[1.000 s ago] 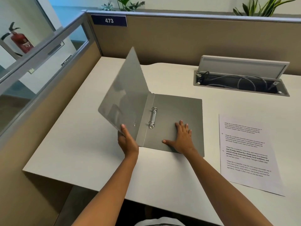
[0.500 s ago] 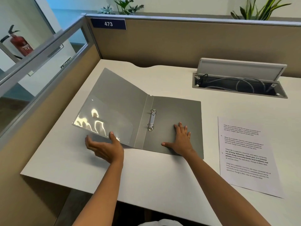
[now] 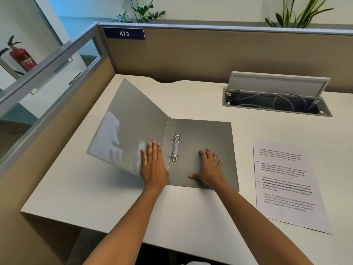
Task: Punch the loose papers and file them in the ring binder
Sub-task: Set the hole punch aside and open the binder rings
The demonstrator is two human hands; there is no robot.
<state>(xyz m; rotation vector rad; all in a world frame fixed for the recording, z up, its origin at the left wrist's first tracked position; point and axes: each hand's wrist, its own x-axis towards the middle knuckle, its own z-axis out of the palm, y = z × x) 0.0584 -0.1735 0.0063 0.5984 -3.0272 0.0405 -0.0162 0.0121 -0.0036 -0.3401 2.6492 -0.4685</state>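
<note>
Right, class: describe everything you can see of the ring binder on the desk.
The ring binder is grey, plastic-looking and lies open on the white desk. A small metal two-ring clip, apparently shut, sits beside the spine. The left cover, with a glossy clear pocket, is not quite flat. The left hand presses it down; the right hand lies flat on the back cover. No papers inside.

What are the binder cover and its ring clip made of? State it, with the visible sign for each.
Binder cover: looks like thin grey plastic, matte; the left flap bows instead of lying stiff, and its clear inner pocket glares like glossy film. Ring clip: apparently polished metal, silvery with bright highlights on the rings. Neither can be confirmed by look alone.
</note>
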